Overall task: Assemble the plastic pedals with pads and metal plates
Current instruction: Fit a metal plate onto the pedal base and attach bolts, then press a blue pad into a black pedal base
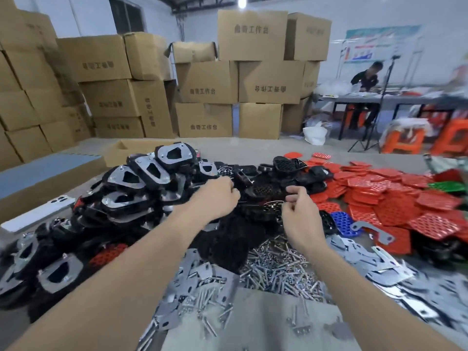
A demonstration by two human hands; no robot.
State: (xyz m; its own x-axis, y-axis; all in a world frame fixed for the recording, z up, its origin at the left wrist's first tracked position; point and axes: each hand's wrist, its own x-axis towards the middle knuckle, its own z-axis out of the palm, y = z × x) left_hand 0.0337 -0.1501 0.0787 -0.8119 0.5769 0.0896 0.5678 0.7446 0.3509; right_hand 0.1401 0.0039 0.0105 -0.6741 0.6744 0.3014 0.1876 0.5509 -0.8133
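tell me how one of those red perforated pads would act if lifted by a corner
The red perforated pad is probably light and bendy: thin and mostly holes. Likely droops from a corner. Flat, so it shouldn't roll, though the overlapping pile may slide.

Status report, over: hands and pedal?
Left hand curled at pedal pile, hold unclear. Right hand pinches black pedal edge. Nothing in the way.

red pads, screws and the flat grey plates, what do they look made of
Red pads: probably rubber or soft plastic, matte, moulded with holes. Screws: metal, shiny silver glints. Plates: sheet metal, dull grey, thin and flat.
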